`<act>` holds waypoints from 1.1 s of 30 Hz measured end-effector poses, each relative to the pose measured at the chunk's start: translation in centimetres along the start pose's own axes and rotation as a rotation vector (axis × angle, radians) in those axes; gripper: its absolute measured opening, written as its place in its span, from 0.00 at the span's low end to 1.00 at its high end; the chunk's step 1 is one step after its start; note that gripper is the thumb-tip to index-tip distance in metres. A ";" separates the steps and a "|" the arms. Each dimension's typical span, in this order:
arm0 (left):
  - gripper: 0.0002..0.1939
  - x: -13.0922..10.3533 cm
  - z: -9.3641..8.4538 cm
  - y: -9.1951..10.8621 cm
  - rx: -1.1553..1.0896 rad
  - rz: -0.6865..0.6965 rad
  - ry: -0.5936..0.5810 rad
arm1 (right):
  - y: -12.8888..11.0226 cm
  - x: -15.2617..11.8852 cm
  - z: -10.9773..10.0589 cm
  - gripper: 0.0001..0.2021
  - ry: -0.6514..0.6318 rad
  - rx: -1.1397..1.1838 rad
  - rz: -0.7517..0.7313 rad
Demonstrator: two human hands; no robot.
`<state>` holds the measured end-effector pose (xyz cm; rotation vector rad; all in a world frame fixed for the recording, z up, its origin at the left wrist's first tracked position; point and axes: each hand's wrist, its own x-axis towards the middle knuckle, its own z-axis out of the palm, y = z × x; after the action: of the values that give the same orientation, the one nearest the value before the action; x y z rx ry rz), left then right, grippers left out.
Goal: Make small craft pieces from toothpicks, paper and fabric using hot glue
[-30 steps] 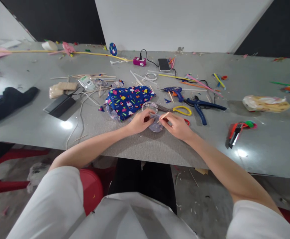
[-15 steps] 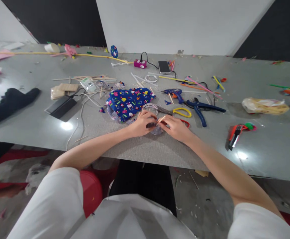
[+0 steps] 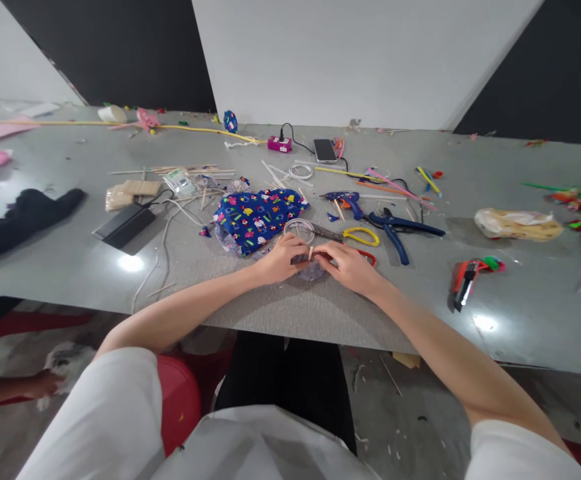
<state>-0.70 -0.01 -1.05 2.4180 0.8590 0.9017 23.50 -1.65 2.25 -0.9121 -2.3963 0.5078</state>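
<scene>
Near the front edge of the table my two hands meet, fingertips almost touching. A short pale strip point(image 3: 311, 253), wood-like, stands upright between them, pinched by my right hand point(image 3: 348, 265). My left hand point(image 3: 283, 260) is closed on a small dark piece point(image 3: 298, 259), mostly covered by the fingers. Beneath the hands lies crumpled clear plastic point(image 3: 311, 271). Just behind my left hand are a blue patterned cloth point(image 3: 255, 217) and a coil of clear tubing point(image 3: 299, 230). Scissors with a yellow handle loop point(image 3: 362, 236) lie beyond my right hand.
Right of the hands are a blue glue gun point(image 3: 346, 200), blue-handled cutters point(image 3: 400, 230) and a red utility knife point(image 3: 465, 283). A black adapter point(image 3: 124, 228) with a pale cord lies left. Behind are a phone point(image 3: 325, 151) and a purple charger point(image 3: 279, 144). Another person's hand point(image 3: 45, 385) shows low left.
The pale strip has turned from slanting to nearly upright and come closer to my left fingers. The whole view has shifted slightly, with the table lower in the picture.
</scene>
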 end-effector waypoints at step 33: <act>0.16 0.2 -1.5 0.4 -0.026 -0.032 0.192 | 5.3 0.3 -2.4 0.07 0.172 -0.216 0.264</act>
<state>-1.43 0.11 0.32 2.3159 0.9447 1.1397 27.37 2.65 1.60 -1.3220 -2.2158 0.2551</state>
